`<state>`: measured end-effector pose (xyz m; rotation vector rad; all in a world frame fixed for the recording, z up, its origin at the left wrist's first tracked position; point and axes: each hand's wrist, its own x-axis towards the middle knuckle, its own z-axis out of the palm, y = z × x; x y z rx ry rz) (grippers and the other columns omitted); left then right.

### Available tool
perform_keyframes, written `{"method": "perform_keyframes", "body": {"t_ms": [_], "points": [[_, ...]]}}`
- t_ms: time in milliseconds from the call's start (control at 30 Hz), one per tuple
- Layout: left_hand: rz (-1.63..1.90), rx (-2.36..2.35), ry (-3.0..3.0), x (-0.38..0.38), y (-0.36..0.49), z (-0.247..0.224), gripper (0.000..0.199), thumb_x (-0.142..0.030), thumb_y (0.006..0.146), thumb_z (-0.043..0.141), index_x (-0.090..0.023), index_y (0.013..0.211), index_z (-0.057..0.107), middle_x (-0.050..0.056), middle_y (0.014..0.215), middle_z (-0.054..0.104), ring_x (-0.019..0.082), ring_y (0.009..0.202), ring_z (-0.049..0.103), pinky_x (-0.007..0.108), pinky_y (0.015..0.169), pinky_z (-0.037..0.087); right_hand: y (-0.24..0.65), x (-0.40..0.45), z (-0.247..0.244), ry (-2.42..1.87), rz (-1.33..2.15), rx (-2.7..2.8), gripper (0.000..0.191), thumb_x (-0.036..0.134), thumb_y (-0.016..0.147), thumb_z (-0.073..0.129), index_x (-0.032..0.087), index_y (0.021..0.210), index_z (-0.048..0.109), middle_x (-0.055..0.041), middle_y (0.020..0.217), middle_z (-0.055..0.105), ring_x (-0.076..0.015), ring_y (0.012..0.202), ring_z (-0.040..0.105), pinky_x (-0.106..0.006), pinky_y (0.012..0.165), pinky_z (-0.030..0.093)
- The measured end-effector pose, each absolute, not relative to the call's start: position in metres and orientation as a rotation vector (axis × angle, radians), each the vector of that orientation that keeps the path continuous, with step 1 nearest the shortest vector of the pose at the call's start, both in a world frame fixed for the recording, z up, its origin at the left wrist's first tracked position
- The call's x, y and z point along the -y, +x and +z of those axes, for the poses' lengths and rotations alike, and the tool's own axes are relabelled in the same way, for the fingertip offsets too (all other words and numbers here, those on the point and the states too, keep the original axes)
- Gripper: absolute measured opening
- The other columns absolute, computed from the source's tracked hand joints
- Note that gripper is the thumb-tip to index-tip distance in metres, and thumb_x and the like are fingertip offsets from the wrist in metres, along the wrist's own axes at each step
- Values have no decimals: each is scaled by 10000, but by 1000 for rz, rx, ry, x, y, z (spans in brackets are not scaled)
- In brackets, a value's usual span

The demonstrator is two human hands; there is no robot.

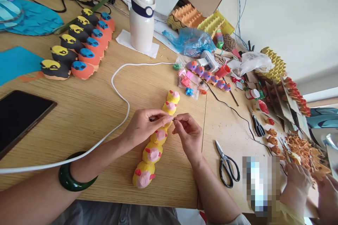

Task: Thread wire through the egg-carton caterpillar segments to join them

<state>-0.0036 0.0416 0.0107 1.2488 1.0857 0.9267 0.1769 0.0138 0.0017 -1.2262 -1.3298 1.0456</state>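
Observation:
A row of yellow egg-carton cups, dressed with pale pink patches and small red pieces, lies lengthwise on the wooden table in front of me. Over its middle, my left hand is closed in a pinch, fingertips pointing right. My right hand pinches from the other side, its fingertips meeting the left ones. Something tiny and dark shows where they meet, too small to name. The fingers hide part of the cup beneath them. A dark green bangle circles my left wrist.
A white cable loops across the table under my left forearm. Black-handled scissors lie right of my right hand. Black and orange cup rows, a white bottle and a phone stand around. A co-worker's hands are at the right.

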Motion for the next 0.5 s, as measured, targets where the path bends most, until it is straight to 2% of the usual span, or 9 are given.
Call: {"method": "perform_keyframes", "body": {"t_ms": [100,200,333,500], "points": [[951,-1087,1280,-42,-3,8,384,-549,835,788,-172,880,841,51,825,802,181,747,677,247,688,523,177,-12,1,-1239,955,1408,116,348,947,759,232,958,761,-20,905,721,-112,705,646,-241,600,587],[964,-1086,1259,-41,-3,7,342,-517,844,793,-178,859,835,35,799,789,168,735,666,237,687,518,176,-11,4,-1233,988,1409,153,384,961,749,240,1006,775,-20,916,732,-108,688,653,-252,616,593],[971,-1070,1166,-41,-4,11,339,-525,851,798,-190,800,814,-4,690,715,131,639,598,219,618,489,175,-11,8,-1230,1097,1317,263,487,985,703,242,1037,782,-18,908,760,-94,608,651,-271,626,616],[980,-1086,1128,-41,-2,12,372,-551,825,816,-190,743,785,-19,624,642,117,578,532,219,543,437,174,-11,5,-1230,1114,1295,236,467,937,771,238,992,765,-10,886,756,-100,620,648,-266,611,614]]}}
